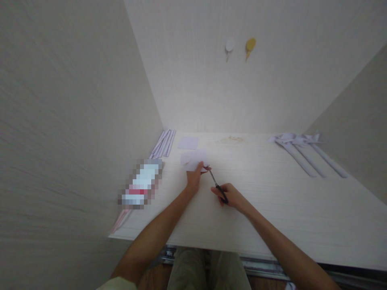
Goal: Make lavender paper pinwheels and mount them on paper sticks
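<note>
My left hand (194,177) pinches the near edge of a small white sheet of paper (193,158) lying on the pale wooden table (272,201). My right hand (229,196) grips the black handles of a pair of scissors (217,186). The blades point up and left, and their tips meet the paper's near right corner beside my left fingers. Both hands sit near the table's middle left.
A second white square sheet (188,142) lies behind the first. Rolled paper sticks (163,143) lie at the back left, several paper pinwheels on sticks (302,151) at the back right. A blurred-out flat object (141,183) rests at the left. Walls close in on three sides.
</note>
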